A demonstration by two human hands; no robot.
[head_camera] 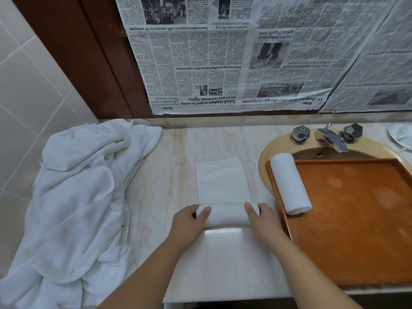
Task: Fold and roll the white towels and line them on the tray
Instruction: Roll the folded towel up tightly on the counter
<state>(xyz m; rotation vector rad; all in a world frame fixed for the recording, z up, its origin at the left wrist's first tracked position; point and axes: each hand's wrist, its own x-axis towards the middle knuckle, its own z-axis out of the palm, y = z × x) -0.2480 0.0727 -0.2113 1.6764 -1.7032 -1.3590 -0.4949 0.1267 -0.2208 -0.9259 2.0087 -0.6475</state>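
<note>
While both hands sit low in the middle of the frame, the folded towel [224,186] is about a third rolled up, with the rolled part nearest the camera and the flat strip stretching away toward the wall. The left hand [189,221] curls around the left end of the roll, thumb on top, and the right hand [264,219] does the same on the right end, so both are gripping it rather than lying flat. It's all on the pale marble surface [174,166], which has some yellowish streaks. Just right of that, a wooden tray [356,219] sits over the beige sink [278,143], and one finished rolled towel [289,184] lies along the tray's left edge (its far end pokes a bit past the rim). The rest of the tray shows bare wood. Over on the left side of the frame there's a big rumpled pile of white towels [78,197] heaped against the tiled wall. A chrome faucet [332,139] with two knobs stands behind the sink in the upper right, and sheets of newspaper [245,52] hang upside down across the top of the frame.
</note>
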